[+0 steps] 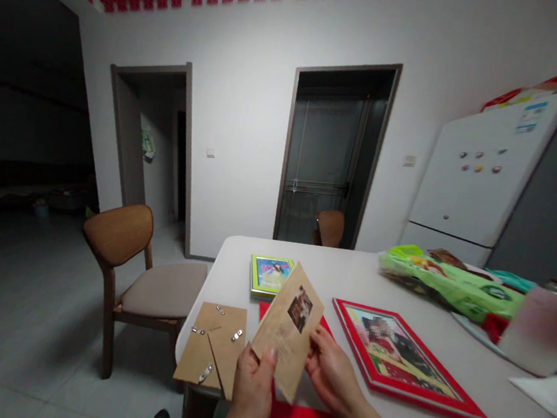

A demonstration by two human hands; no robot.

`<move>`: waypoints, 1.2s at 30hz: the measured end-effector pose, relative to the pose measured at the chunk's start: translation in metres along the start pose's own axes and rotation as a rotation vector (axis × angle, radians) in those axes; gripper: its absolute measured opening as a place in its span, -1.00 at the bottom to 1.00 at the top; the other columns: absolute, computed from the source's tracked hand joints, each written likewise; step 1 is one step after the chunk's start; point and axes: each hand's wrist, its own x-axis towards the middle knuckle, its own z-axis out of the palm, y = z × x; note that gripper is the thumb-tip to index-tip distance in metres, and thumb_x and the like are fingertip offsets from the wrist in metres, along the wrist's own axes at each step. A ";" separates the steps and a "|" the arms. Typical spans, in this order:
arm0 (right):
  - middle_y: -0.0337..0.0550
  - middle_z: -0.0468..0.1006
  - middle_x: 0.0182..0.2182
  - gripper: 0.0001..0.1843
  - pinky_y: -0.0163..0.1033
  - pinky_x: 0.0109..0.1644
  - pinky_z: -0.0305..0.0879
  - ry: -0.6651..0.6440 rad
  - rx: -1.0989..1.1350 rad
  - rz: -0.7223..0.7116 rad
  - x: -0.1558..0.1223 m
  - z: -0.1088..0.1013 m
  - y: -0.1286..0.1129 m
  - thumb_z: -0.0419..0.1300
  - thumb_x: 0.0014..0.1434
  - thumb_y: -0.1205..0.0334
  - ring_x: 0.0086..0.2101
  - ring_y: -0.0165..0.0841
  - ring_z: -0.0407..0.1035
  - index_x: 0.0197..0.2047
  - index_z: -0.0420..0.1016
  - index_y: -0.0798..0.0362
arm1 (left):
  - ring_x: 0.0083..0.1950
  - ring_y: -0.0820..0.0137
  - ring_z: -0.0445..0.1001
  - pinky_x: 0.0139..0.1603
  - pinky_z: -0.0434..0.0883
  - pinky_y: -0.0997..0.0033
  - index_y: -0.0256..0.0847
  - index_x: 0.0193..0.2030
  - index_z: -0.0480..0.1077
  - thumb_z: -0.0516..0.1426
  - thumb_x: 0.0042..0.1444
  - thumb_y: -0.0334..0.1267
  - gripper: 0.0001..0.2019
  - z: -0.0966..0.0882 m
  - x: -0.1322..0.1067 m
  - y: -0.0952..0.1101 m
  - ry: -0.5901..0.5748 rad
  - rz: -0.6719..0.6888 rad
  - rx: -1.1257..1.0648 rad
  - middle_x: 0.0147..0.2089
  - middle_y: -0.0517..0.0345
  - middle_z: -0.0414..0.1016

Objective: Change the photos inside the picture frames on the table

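Note:
A tan sheet, like a card or envelope with a small dark printed picture, is held tilted between both hands above the table. My left hand grips its lower left edge with the thumb on top. On the right edge, my right hand pinches it, fingers partly behind. Below lies a red frame, mostly covered by the sheet and hands. To the left, a brown frame backing board with several metal clips lies at the table edge. A small green picture frame sits behind the sheet.
On the right of the white table lies a red picture frame with a picture in it. Beyond it are a green plastic package and a pinkish jar. A wooden chair stands left, a fridge back right.

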 end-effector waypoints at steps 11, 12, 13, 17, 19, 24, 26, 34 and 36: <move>-0.10 0.54 -0.51 -0.50 -0.30 -0.50 0.26 0.053 -0.607 0.053 0.022 -0.059 -0.029 -0.09 -0.13 0.40 -0.53 -0.33 0.41 -0.06 0.30 0.16 | 0.18 0.22 0.03 0.18 -0.02 0.27 -0.44 0.08 0.12 0.05 -0.15 -0.31 -0.42 -0.019 -0.013 -0.008 -0.327 -0.100 0.993 0.16 -0.14 0.09; -0.10 0.54 -0.52 -0.51 -0.31 -0.50 0.26 0.046 -0.664 0.034 0.024 -0.059 -0.026 -0.09 -0.13 0.39 -0.53 -0.33 0.41 -0.08 0.32 0.16 | 0.19 0.22 0.00 0.19 -0.04 0.27 -0.46 0.09 0.10 0.04 -0.15 -0.31 -0.41 -0.018 -0.014 -0.010 -0.360 -0.101 1.044 0.17 -0.15 0.06; -0.10 0.54 -0.51 -0.52 -0.31 -0.49 0.25 0.040 -0.724 0.016 0.027 -0.059 -0.024 -0.10 -0.12 0.37 -0.53 -0.33 0.41 -0.09 0.34 0.16 | 0.20 0.22 -0.03 0.19 -0.04 0.27 -0.47 0.10 0.08 0.04 -0.14 -0.31 -0.40 -0.017 -0.015 -0.011 -0.384 -0.097 1.082 0.18 -0.16 0.03; -0.09 0.54 -0.48 -0.56 -0.31 -0.43 0.24 0.045 -0.996 -0.067 0.033 -0.050 -0.018 -0.11 -0.08 0.33 -0.47 -0.31 0.41 -0.14 0.40 0.15 | 0.21 0.20 -0.07 0.20 -0.04 0.23 -0.49 0.12 0.05 0.05 -0.15 -0.33 -0.38 -0.019 -0.017 -0.014 -0.450 -0.057 1.177 0.20 -0.18 -0.02; -0.08 0.54 -0.44 -0.58 -0.32 -0.40 0.23 0.060 -1.149 -0.126 0.035 -0.048 -0.019 -0.11 -0.06 0.32 -0.42 -0.31 0.41 -0.17 0.42 0.14 | 0.22 0.19 -0.08 0.20 -0.04 0.21 -0.49 0.11 0.06 0.05 -0.15 -0.34 -0.39 -0.021 -0.017 -0.014 -0.478 -0.036 1.206 0.20 -0.20 -0.03; 0.05 0.50 -0.33 -0.65 -0.31 -0.30 0.17 0.125 -1.585 -0.254 0.036 -0.049 -0.017 -0.08 0.00 0.24 -0.32 -0.28 0.37 -0.23 0.43 0.17 | 0.22 0.17 -0.09 0.20 -0.04 0.19 -0.46 0.06 0.14 0.09 -0.17 -0.34 -0.42 -0.023 -0.016 -0.016 -0.525 0.001 1.249 0.19 -0.20 -0.01; 0.10 0.47 -0.32 -0.64 -0.27 -0.31 0.16 0.165 -1.751 -0.272 0.036 -0.050 -0.014 -0.08 0.02 0.18 -0.32 -0.24 0.36 -0.26 0.42 0.19 | 0.22 0.18 -0.09 0.20 -0.04 0.19 -0.42 0.03 0.17 0.10 -0.19 -0.34 -0.44 -0.024 -0.015 -0.019 -0.527 0.008 1.266 0.19 -0.17 0.01; 0.04 0.40 -0.30 -0.67 -0.27 -0.26 0.14 0.120 -1.821 -0.413 0.028 -0.040 -0.004 -0.09 0.05 0.19 -0.28 -0.28 0.32 -0.21 0.38 0.15 | 0.20 0.21 -0.03 0.18 -0.09 0.07 -0.24 0.03 0.17 0.09 -0.11 -0.22 -0.51 -0.034 -0.017 -0.026 -0.620 0.172 1.291 0.17 0.01 0.10; 0.00 0.39 -0.27 -0.66 -0.31 -0.25 0.15 0.050 -1.706 -0.441 0.022 -0.027 -0.002 -0.08 0.06 0.19 -0.27 -0.32 0.31 -0.16 0.37 0.11 | 0.18 0.23 0.02 0.17 -0.15 -0.02 -0.17 0.05 0.14 0.06 -0.06 -0.15 -0.51 -0.031 -0.016 -0.026 -0.693 0.228 1.290 0.15 0.05 0.13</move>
